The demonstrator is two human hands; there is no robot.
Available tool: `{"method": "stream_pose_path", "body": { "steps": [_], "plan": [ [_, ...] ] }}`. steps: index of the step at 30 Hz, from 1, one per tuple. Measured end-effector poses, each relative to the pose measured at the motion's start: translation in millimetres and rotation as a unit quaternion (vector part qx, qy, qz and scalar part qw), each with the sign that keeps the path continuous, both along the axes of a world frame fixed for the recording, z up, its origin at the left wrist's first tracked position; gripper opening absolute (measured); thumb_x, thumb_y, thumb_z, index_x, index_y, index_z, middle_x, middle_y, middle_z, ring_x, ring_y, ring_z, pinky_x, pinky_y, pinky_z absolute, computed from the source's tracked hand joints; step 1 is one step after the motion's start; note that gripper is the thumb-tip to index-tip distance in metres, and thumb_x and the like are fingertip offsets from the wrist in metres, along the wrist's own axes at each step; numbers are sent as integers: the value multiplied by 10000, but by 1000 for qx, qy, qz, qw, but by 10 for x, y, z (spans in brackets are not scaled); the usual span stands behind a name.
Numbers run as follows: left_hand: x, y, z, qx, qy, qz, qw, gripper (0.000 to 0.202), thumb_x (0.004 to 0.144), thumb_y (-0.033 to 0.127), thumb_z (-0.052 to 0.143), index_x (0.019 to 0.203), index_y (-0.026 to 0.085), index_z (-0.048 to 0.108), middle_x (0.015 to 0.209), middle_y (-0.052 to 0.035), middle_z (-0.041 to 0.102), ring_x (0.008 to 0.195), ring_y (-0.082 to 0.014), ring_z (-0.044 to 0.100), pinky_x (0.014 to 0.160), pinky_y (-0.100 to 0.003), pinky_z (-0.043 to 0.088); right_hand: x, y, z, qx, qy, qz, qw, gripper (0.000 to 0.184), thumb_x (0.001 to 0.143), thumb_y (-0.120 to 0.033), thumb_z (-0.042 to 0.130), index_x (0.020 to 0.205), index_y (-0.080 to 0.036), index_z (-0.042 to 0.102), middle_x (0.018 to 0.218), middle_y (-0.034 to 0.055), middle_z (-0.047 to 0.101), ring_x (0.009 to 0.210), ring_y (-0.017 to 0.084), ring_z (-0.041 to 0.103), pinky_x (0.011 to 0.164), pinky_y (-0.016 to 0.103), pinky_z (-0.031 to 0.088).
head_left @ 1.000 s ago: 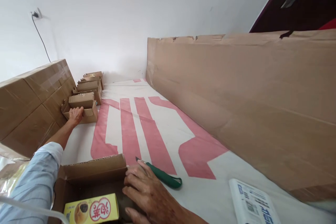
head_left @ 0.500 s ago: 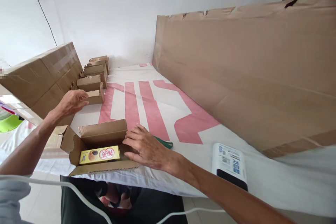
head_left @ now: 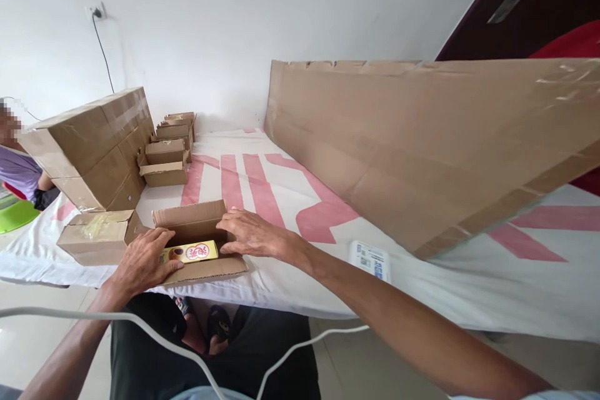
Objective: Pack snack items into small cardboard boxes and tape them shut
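A small open cardboard box point(head_left: 206, 270) lies near the front edge of the table, its long flaps spread to the back and front. Inside it is a yellow printed carton point(head_left: 194, 252) with a red and white emblem. My left hand point(head_left: 147, 256) grips the box's left end, its fingers over the end and its thumb by the front flap. At the opposite end, my right hand point(head_left: 248, 234) holds the right side, with the fingertips near the back flap and the thumb low. Just left of my left hand sits a taped, closed cardboard box point(head_left: 94, 234).
Closed boxes point(head_left: 94, 144) are stacked at the left, beside a row of open small boxes point(head_left: 164, 175). A large cardboard sheet point(head_left: 398, 137) leans on the right. A white labelled device point(head_left: 370, 257) lies below it. A white cable point(head_left: 140, 325) crosses my lap. A person point(head_left: 21, 165) sits far left.
My left hand has come back from the row of open boxes to the left end of the box. My right hand stays at the right end. The view has shifted.
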State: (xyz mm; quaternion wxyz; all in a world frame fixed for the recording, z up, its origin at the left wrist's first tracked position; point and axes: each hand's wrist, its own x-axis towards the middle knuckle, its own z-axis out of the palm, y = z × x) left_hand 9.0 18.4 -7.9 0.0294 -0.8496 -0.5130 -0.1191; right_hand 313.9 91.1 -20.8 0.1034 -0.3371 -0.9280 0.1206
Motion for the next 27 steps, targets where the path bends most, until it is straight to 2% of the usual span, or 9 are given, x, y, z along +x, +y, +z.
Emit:
{"method": "stream_pose_path", "body": {
  "steps": [4,9,13,17,20,23,25,27],
  "plan": [
    [-48,-104,-123,50,-3,3,999,594,951,508,735,1437,177,652,1420,-187,735,1307,-398,694,1105,-534,559,-220,-46,143,-19,-88,-32,995,373,903,-472,829,1114,-176,742,1176,134,736,1093,322,674,936,398,488],
    [-116,-25,-314,59,-15,26,998,641,945,578,727,1421,155,656,1372,-209,743,1276,-416,694,1094,-552,533,-398,-113,174,25,-153,-50,987,413,886,-477,848,1132,-163,738,1182,157,729,1171,356,663,1021,433,453],
    [-202,135,-483,46,-61,12,997,713,914,679,733,1424,187,654,1406,-197,723,1313,-412,665,1134,-563,480,-446,-118,155,45,-152,-41,987,309,939,-412,793,1104,-156,744,1169,159,736,1166,339,667,1055,437,427],
    [-261,251,-602,28,-105,21,994,799,880,731,741,1478,216,619,1457,-186,685,1329,-409,637,1113,-558,479,-491,6,122,-29,-111,-29,993,344,939,-439,769,1190,-205,747,1215,128,754,1127,314,688,914,370,461],
    [-279,279,-630,11,-115,25,993,858,866,756,739,1524,234,568,1514,-184,646,1352,-410,617,1102,-566,481,-538,122,108,-92,-124,-38,987,400,870,-411,799,1208,-201,766,1233,129,768,1118,315,702,814,331,461],
    [-276,275,-611,1,-113,28,993,911,866,768,727,1572,239,500,1645,-207,533,1429,-427,559,1126,-604,454,-579,178,93,-138,-130,-19,982,334,837,-323,757,1142,-189,783,1156,113,791,1020,280,716,714,306,432],
    [-262,276,-584,-7,-108,35,993,935,858,764,733,1580,226,480,1608,-220,562,1413,-435,563,1117,-614,451,-590,182,64,-155,-114,-15,981,311,821,-278,723,1112,-187,784,1095,102,798,941,257,710,675,301,411],
    [-241,291,-558,-16,-104,50,993,950,837,754,756,1566,207,490,1489,-216,645,1362,-442,584,1089,-605,464,-575,182,17,-153,-87,-24,984,328,806,-247,702,1119,-187,779,1076,96,797,906,244,697,673,299,404]
  ]
}}
